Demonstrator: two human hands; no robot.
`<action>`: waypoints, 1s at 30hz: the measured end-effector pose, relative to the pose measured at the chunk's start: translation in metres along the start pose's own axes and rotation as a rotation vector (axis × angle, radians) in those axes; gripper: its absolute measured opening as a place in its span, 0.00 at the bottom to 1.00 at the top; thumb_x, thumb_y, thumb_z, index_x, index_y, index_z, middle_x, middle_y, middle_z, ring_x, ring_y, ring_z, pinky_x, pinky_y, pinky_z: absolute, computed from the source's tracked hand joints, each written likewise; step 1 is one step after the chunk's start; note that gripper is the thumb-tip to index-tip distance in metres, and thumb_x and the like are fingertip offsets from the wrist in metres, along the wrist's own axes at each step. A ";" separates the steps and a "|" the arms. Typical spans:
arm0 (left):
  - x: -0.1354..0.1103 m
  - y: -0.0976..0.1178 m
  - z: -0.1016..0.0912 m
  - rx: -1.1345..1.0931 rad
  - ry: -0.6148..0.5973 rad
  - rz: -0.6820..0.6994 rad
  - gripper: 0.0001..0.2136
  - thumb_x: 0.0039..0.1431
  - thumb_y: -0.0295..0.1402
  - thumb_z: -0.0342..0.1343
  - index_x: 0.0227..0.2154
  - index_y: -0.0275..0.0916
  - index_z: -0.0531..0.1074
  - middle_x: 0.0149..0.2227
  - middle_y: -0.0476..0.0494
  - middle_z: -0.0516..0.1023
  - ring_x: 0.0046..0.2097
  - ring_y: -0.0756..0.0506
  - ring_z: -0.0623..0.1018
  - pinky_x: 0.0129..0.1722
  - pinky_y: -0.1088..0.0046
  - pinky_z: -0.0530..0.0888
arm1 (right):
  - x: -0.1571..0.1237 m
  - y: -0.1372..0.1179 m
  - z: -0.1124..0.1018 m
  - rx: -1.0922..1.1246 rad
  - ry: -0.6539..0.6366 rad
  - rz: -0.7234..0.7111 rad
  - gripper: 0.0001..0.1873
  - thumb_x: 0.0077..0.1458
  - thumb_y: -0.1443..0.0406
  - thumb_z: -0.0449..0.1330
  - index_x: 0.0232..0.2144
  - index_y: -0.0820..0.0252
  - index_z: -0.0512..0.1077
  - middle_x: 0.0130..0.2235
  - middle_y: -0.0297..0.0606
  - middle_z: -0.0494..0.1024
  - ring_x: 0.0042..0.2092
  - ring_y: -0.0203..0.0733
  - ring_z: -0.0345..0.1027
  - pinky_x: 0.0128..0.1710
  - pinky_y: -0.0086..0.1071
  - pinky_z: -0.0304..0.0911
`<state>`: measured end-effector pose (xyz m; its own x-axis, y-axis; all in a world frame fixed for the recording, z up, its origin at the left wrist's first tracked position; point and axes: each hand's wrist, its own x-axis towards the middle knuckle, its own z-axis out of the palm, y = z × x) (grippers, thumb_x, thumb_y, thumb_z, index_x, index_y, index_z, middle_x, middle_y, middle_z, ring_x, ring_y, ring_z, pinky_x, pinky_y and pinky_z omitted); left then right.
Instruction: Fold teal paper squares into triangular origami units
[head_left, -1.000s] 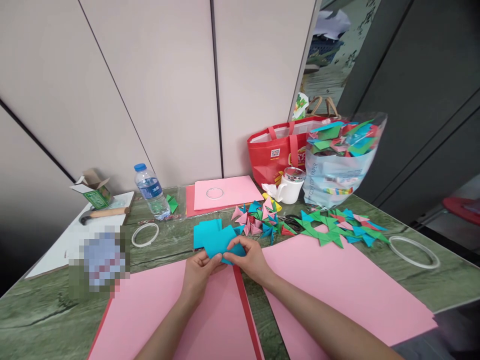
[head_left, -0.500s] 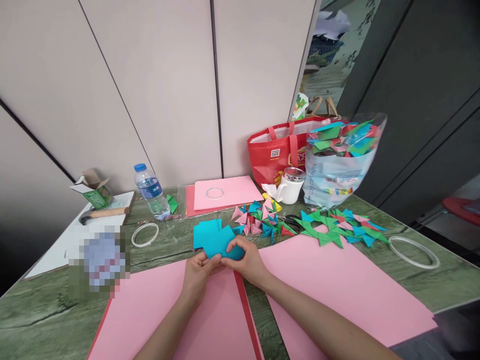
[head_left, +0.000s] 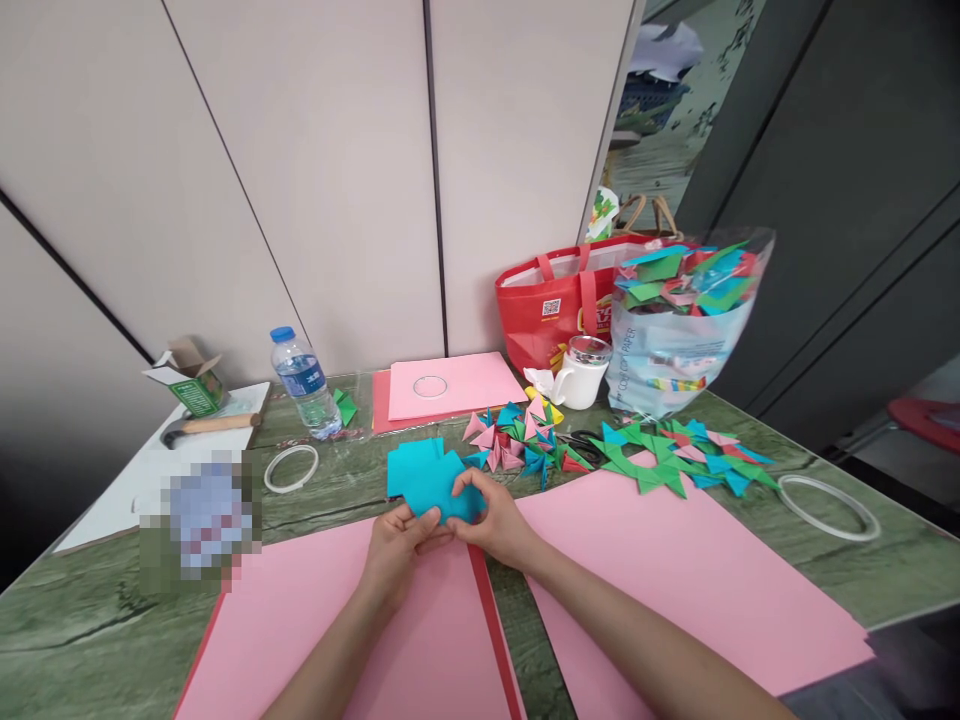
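Observation:
A sheet of blue paper (head_left: 442, 487) is held up between both hands, over the far edge of a pink paper stack (head_left: 337, 610). My left hand (head_left: 396, 545) pinches its lower left edge with thumb and fingers. On its right side, my right hand (head_left: 491, 520) grips the same sheet, the index finger curled over the front. Just behind lie more blue sheets (head_left: 409, 462) on the table, partly covered by the held one. To the right is a pile of folded pink, blue, green and red paper pieces (head_left: 517, 435).
Further right lie star-shaped paper rings (head_left: 645, 455), black scissors (head_left: 583, 445) and another pink stack (head_left: 675, 580). A white mug (head_left: 581, 375), red bag (head_left: 536, 320) and plastic bag of folded pieces (head_left: 667, 350) stand behind. At left are a water bottle (head_left: 304, 385), tape roll (head_left: 291, 469) and hammer (head_left: 210, 427).
Both hands keep hold of the blue paper in nearly the same place. The right thumb has shifted slightly at the paper's lower edge, a little apart from the left thumb.

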<state>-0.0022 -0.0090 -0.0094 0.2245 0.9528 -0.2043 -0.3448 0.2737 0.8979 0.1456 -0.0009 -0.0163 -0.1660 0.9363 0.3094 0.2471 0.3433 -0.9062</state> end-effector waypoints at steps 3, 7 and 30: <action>0.001 0.003 -0.002 -0.001 0.012 -0.013 0.10 0.40 0.31 0.63 0.27 0.33 0.74 0.28 0.41 0.80 0.30 0.42 0.78 0.36 0.64 0.74 | 0.000 0.001 -0.001 0.051 -0.028 -0.003 0.11 0.38 0.71 0.56 0.28 0.58 0.62 0.29 0.30 0.64 0.23 0.30 0.53 0.18 0.21 0.49; 0.004 0.009 -0.007 0.009 0.067 0.026 0.10 0.39 0.32 0.63 0.26 0.32 0.74 0.27 0.42 0.80 0.28 0.44 0.78 0.36 0.64 0.74 | 0.003 0.010 0.000 0.187 -0.036 -0.017 0.11 0.37 0.73 0.53 0.28 0.58 0.62 0.28 0.30 0.64 0.27 0.32 0.60 0.23 0.23 0.57; -0.002 0.022 -0.002 0.233 0.201 0.309 0.29 0.44 0.37 0.58 0.51 0.38 0.58 0.19 0.54 0.72 0.24 0.51 0.72 0.28 0.73 0.72 | 0.000 0.000 -0.006 0.029 -0.062 -0.211 0.09 0.44 0.66 0.60 0.32 0.55 0.74 0.32 0.36 0.73 0.33 0.38 0.67 0.32 0.30 0.62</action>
<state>-0.0123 -0.0042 0.0099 -0.0466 0.9982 0.0372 -0.1476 -0.0438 0.9881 0.1510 0.0000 -0.0147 -0.2696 0.8375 0.4752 0.1729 0.5276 -0.8317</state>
